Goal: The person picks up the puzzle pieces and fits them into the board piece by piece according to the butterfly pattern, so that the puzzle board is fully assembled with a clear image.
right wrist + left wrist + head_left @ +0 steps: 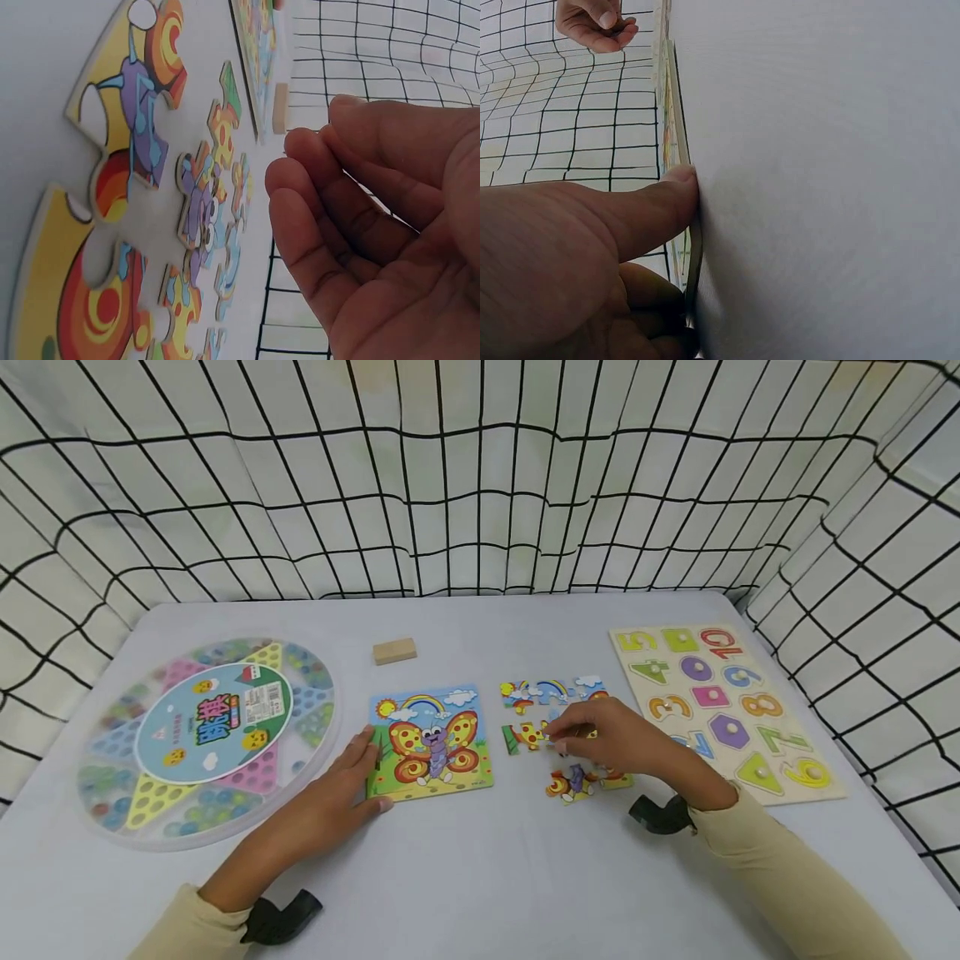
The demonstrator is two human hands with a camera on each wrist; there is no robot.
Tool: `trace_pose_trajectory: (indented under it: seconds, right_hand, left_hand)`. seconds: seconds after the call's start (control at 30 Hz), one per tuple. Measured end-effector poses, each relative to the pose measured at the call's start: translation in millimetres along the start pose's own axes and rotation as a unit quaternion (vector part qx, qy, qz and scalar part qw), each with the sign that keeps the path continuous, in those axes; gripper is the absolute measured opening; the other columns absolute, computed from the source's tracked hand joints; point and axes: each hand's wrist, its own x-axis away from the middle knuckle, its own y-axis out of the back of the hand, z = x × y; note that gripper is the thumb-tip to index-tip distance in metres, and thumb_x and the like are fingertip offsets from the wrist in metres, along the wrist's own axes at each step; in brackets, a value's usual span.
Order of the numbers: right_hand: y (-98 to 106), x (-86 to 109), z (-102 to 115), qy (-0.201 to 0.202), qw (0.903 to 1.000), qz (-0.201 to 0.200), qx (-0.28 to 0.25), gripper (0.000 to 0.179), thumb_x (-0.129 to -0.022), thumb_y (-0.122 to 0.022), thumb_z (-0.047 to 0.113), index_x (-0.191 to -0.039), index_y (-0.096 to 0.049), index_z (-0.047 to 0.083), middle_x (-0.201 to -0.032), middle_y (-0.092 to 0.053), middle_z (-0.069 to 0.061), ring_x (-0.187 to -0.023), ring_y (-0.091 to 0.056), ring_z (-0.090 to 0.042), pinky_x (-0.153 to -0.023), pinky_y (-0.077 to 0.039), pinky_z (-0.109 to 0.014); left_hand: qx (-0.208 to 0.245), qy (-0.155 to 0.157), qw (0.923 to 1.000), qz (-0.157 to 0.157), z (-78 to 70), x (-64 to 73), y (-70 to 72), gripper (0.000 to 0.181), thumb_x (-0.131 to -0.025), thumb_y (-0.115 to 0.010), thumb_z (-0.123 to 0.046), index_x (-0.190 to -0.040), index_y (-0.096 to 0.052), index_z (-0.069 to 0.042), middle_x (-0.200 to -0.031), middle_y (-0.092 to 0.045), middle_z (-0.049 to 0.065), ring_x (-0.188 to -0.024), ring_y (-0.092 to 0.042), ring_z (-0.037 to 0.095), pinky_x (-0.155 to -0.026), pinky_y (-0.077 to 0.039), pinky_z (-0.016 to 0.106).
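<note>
My left hand [341, 785] rests at the left edge of a square butterfly picture board [432, 743]. Its fingers lie along that side and the thumb touches near the lower left corner; in the left wrist view the thumb [652, 214] meets the board's thin edge. Over the loose jigsaw pieces [577, 781] hovers my right hand [618, 739], fingers loosely bent, thumb close to the index fingertip. In the right wrist view no piece shows between the fingers [296, 217]. Several butterfly pieces [124, 97] lie below, some joined; the hand hides part of them in the head view.
A round Chinese checkers set [217, 743] with coloured marbles under a clear cover lies at the left. Behind the picture board lies a small wooden block [394, 651]. A number-and-shape peg board [720, 710] is at the right. Black netting [480, 493] surrounds the white table [480, 868].
</note>
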Motion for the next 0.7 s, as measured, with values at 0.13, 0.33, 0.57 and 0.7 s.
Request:
trace_pose_trajectory:
  seconds: [0.13, 0.33, 0.57, 0.7]
  right_hand:
    - [2, 5.5, -4, -0.011, 0.9999, -0.005, 0.0, 0.022, -0.092, -0.069, 0.012, -0.114, -0.072, 0.007, -0.106, -0.069, 0.004, -0.092, -0.059, -0.013, -0.078, -0.051, -0.029]
    - [-1, 12.6, -9, -0.011, 0.9998, -0.002, -0.018, 0.021, -0.091, -0.069, 0.01, -0.111, -0.073, 0.008, -0.102, -0.07, 0.003, -0.091, -0.061, -0.013, -0.081, -0.052, -0.028]
    - [-7, 20.1, -17, 0.001, 0.9995, 0.009, -0.029, 0.022, -0.09, -0.069, 0.006, -0.112, -0.073, 0.005, -0.1, -0.071, 0.001, -0.097, -0.063, -0.019, -0.079, -0.052, -0.026]
    - [-7, 22.7, -17, 0.004, 0.9996, 0.004, -0.029, 0.024, -0.09, -0.07, 0.006, -0.114, -0.072, 0.004, -0.1, -0.07, 0.0, -0.092, -0.062, -0.015, -0.076, -0.053, -0.026]
  left_hand:
    - [0.001, -0.004, 1.0, -0.001, 0.6, 0.1, 0.1, 0.081, -0.096, -0.063, -0.025, -0.151, -0.015, 0.008, -0.16, 0.001, 0.022, -0.144, -0.005, 0.043, -0.109, -0.022, 0.06]
    - [0.001, -0.004, 1.0, 0.001, 1.9, -0.4, -1.4, 0.081, -0.096, -0.063, -0.027, -0.151, -0.015, 0.008, -0.16, 0.002, 0.021, -0.145, -0.004, 0.042, -0.109, -0.022, 0.059]
    - [-0.006, -0.008, 1.0, -0.002, 1.4, 0.1, -1.4, 0.082, -0.096, -0.064, -0.028, -0.151, -0.016, 0.009, -0.16, 0.001, 0.022, -0.145, -0.004, 0.042, -0.109, -0.023, 0.059]
    - [-0.008, -0.007, 0.9999, -0.004, 1.0, 0.7, -0.5, 0.081, -0.096, -0.064, -0.026, -0.151, -0.016, 0.009, -0.16, 0.001, 0.023, -0.145, -0.005, 0.043, -0.109, -0.023, 0.059]
